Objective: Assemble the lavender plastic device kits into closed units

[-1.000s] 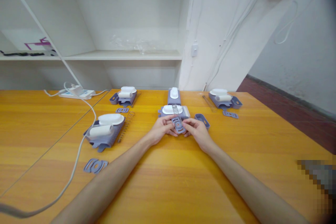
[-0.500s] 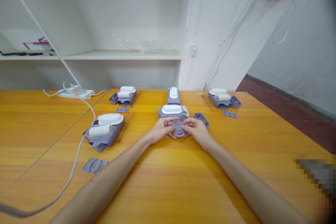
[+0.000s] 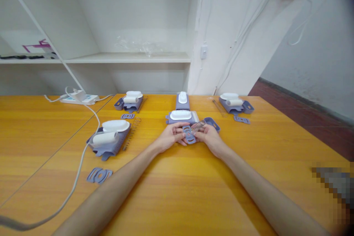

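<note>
At the middle of the table my left hand [image 3: 172,135] pinches a flat purple-grey plastic plate [image 3: 189,135] with cut-out slots by its left edge. My right hand [image 3: 208,135] has its fingers closed around a metal coil spring [image 3: 198,125], whose lower end meets the plate. Just behind my hands lies a purple-grey housing with a white bristled brush [image 3: 180,115] on it. A small purple-grey cup-like part [image 3: 212,124] sits behind my right hand, partly hidden. Farther back stands another purple-grey housing with a white oval top [image 3: 183,98].
Similar part sets lie at the left [image 3: 110,136], back left [image 3: 132,101] and back right [image 3: 234,103], with springs and slotted plates [image 3: 99,175] beside them. A white cable [image 3: 80,169] runs from a power strip [image 3: 80,98] across the table's left side. Shelves [image 3: 129,58] stand behind.
The spring has tilted over to the right, its free end now above my right hand. My left hand and the plate have hardly moved.
</note>
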A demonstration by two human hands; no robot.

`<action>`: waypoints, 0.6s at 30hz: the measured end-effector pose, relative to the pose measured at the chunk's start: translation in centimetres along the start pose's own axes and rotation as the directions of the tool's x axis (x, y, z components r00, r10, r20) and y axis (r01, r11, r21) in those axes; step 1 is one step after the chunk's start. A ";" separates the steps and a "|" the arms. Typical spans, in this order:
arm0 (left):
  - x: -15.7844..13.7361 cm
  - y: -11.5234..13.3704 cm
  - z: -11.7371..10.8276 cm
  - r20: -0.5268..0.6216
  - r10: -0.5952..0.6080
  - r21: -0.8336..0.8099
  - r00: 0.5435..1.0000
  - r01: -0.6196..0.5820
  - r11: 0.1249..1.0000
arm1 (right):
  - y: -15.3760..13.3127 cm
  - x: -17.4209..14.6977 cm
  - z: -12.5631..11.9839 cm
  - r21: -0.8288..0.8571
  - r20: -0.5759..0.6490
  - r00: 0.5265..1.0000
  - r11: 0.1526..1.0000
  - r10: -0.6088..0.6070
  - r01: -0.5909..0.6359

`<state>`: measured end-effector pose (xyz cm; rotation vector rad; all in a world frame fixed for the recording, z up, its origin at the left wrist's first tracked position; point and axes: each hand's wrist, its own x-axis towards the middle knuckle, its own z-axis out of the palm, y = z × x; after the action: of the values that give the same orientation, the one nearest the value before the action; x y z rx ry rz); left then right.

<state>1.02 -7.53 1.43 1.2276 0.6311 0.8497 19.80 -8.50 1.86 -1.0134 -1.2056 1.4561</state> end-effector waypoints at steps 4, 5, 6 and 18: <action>0.0 0.2 0.0 -0.006 -0.014 -0.016 1.000 0.014 1.000 | 0.1 -0.3 0.5 -0.043 -0.040 0.999 0.998 -0.036 0.034; -0.1 0.2 0.0 -0.002 -0.018 -0.021 1.000 0.018 1.000 | 0.1 -0.4 0.7 -0.071 -0.049 0.997 0.996 -0.057 0.053; -0.1 0.3 0.0 0.001 -0.021 -0.028 1.000 0.021 0.999 | 0.2 -0.5 0.9 -0.103 -0.052 0.995 0.992 -0.080 0.074; -0.2 0.6 0.4 -0.100 0.038 -0.106 0.994 -0.049 0.993 | 0.9 -1.3 1.8 -0.544 -0.045 0.908 0.773 -0.416 0.327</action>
<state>1.15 -7.84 2.11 1.1107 0.6306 0.9731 18.13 -10.14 1.28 -1.1414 -1.6224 0.7180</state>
